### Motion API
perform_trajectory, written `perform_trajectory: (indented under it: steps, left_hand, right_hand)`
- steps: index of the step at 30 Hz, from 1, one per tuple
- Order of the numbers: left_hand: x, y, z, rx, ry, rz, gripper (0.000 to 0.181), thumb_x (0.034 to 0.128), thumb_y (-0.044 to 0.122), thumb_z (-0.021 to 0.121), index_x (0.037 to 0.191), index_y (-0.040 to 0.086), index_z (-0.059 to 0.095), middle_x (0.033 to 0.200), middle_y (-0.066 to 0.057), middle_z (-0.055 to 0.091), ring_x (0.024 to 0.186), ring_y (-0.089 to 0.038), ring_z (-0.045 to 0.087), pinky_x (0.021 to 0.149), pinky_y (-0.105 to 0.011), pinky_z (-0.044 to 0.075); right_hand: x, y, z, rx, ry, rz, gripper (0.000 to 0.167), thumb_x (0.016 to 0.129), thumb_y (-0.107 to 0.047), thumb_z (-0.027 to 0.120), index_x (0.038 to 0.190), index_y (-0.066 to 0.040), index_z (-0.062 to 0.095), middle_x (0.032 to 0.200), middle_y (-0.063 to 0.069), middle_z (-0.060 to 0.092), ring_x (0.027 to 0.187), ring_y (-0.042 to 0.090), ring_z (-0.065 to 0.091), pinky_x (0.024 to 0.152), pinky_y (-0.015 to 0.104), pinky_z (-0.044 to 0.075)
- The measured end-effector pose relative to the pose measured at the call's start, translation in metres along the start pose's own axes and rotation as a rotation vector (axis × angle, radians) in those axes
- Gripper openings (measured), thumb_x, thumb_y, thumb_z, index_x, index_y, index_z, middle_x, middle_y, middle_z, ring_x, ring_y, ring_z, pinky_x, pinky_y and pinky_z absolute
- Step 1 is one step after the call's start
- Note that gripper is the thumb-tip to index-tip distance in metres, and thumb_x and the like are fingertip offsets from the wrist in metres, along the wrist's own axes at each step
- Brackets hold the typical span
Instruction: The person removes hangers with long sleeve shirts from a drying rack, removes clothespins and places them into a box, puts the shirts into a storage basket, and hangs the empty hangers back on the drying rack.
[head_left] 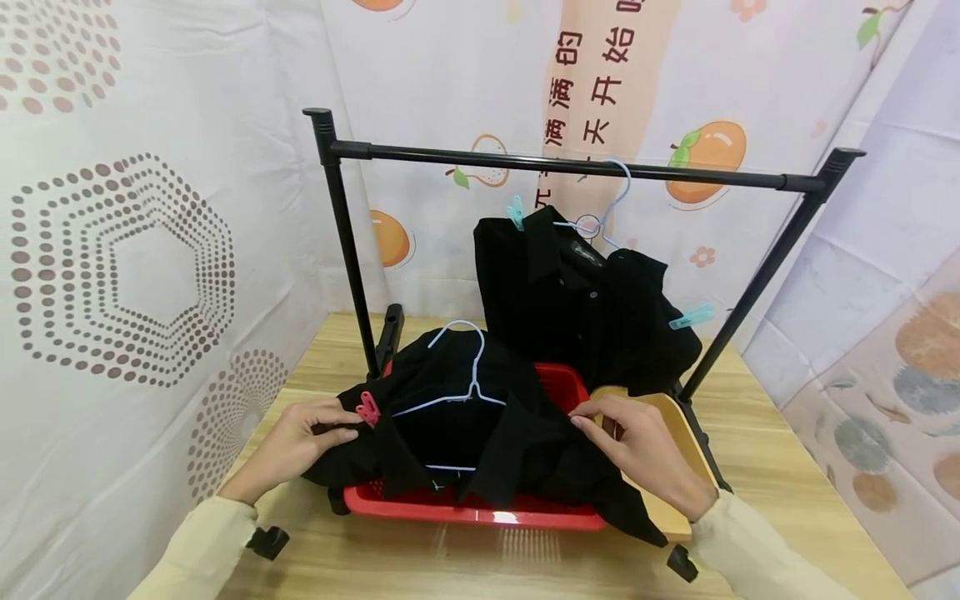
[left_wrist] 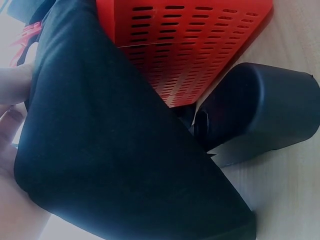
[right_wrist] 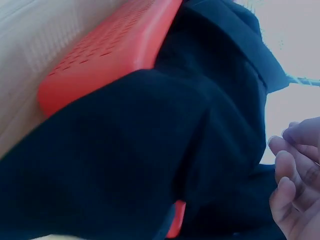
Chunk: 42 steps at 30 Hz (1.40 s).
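Observation:
A black collared shirt (head_left: 525,442) lies spread over a red basket (head_left: 480,512), with a pale blue hanger (head_left: 474,358) inside its neck. Its left shoulder carries a pink clothespin (head_left: 367,408). Beside that clothespin my left hand (head_left: 307,437) pinches the shirt's shoulder between thumb and fingers. In the left wrist view the cloth (left_wrist: 115,125) hides part of that hand. My right hand (head_left: 637,437) is by the shirt's other shoulder, fingers loosely bent. The right wrist view shows its fingers (right_wrist: 285,165) just off the cloth, with nothing visible between them.
A black garment rack (head_left: 480,158) stands around the basket. From its bar hangs another black shirt (head_left: 570,308) with light blue clothespins (head_left: 692,317). A yellow tray (head_left: 660,504) sits at the right, partly under the shirt. Rack feet (head_left: 268,542) stick out in front.

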<state>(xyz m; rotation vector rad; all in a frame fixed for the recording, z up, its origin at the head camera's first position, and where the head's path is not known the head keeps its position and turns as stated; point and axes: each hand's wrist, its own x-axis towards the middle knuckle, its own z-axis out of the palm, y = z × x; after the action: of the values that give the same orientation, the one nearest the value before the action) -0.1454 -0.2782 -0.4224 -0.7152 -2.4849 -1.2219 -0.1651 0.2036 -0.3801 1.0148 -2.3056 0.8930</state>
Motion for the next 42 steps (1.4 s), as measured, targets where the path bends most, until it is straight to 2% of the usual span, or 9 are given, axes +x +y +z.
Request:
perform_trajectory:
  steps: [5, 11, 20, 27, 32, 37, 42]
  left_hand:
    - [-0.002, -0.002, 0.001, -0.004, -0.012, -0.006, 0.025, 0.0857, -0.003, 0.079, 0.105, 0.012, 0.083, 0.072, 0.012, 0.057, 0.060, -0.004, 0.044, 0.053, -0.025, 0.041]
    - [0.000, -0.001, 0.000, -0.001, -0.021, -0.025, 0.024, 0.0865, -0.001, 0.079, 0.105, 0.014, 0.083, 0.073, 0.012, 0.057, 0.059, -0.004, 0.043, 0.053, -0.025, 0.041]
    - [0.006, 0.001, 0.002, -0.015, -0.039, -0.025, 0.024, 0.0862, -0.002, 0.079, 0.104, 0.014, 0.083, 0.077, 0.012, 0.063, 0.063, -0.005, 0.047, 0.056, -0.026, 0.044]
    - [0.003, 0.000, 0.000, -0.016, -0.035, -0.030, 0.024, 0.0864, -0.003, 0.079, 0.104, 0.013, 0.083, 0.078, 0.011, 0.063, 0.064, -0.006, 0.047, 0.057, -0.026, 0.044]
    - [-0.002, 0.001, -0.002, -0.010, -0.037, -0.043, 0.024, 0.0860, -0.002, 0.079, 0.104, 0.015, 0.083, 0.081, 0.012, 0.066, 0.066, -0.006, 0.050, 0.058, -0.027, 0.045]
    - [0.002, 0.001, 0.001, -0.018, -0.058, -0.031, 0.021, 0.0892, 0.003, 0.078, 0.106, 0.016, 0.082, 0.083, 0.011, 0.066, 0.066, -0.006, 0.049, 0.059, -0.027, 0.046]
    - [0.003, 0.002, -0.002, -0.028, -0.043, -0.015, 0.022, 0.0880, 0.000, 0.078, 0.105, 0.013, 0.083, 0.081, 0.010, 0.067, 0.064, -0.006, 0.050, 0.057, -0.026, 0.046]
  right_hand:
    - [0.012, -0.010, 0.008, 0.045, -0.034, -0.029, 0.018, 0.090, -0.008, 0.080, 0.103, -0.021, 0.077, 0.088, -0.017, 0.067, 0.063, 0.000, 0.047, 0.057, 0.014, 0.039]
    - [0.031, -0.021, 0.018, 0.084, -0.091, -0.040, 0.015, 0.094, -0.012, 0.078, 0.105, -0.021, 0.076, 0.092, -0.017, 0.066, 0.066, 0.001, 0.049, 0.058, 0.019, 0.043]
    - [0.057, -0.032, 0.032, 0.170, -0.104, -0.157, 0.014, 0.093, -0.008, 0.077, 0.104, -0.016, 0.076, 0.093, -0.011, 0.069, 0.067, 0.002, 0.049, 0.058, 0.018, 0.043]
    - [0.076, -0.045, 0.045, 0.161, -0.095, -0.218, 0.010, 0.094, -0.010, 0.077, 0.102, -0.016, 0.076, 0.090, -0.011, 0.068, 0.065, 0.002, 0.048, 0.059, 0.017, 0.042]
    - [0.082, -0.054, 0.058, 0.195, -0.137, -0.235, 0.011, 0.094, -0.010, 0.077, 0.104, -0.014, 0.076, 0.091, -0.008, 0.069, 0.065, 0.002, 0.049, 0.059, 0.017, 0.045]
    - [0.091, -0.063, 0.063, 0.172, -0.183, -0.241, 0.010, 0.094, -0.011, 0.077, 0.104, -0.013, 0.076, 0.092, -0.007, 0.070, 0.065, 0.001, 0.048, 0.059, 0.016, 0.045]
    - [0.108, -0.073, 0.069, 0.156, -0.203, -0.250, 0.008, 0.096, -0.015, 0.075, 0.104, -0.014, 0.076, 0.095, -0.008, 0.071, 0.067, 0.001, 0.050, 0.060, 0.017, 0.046]
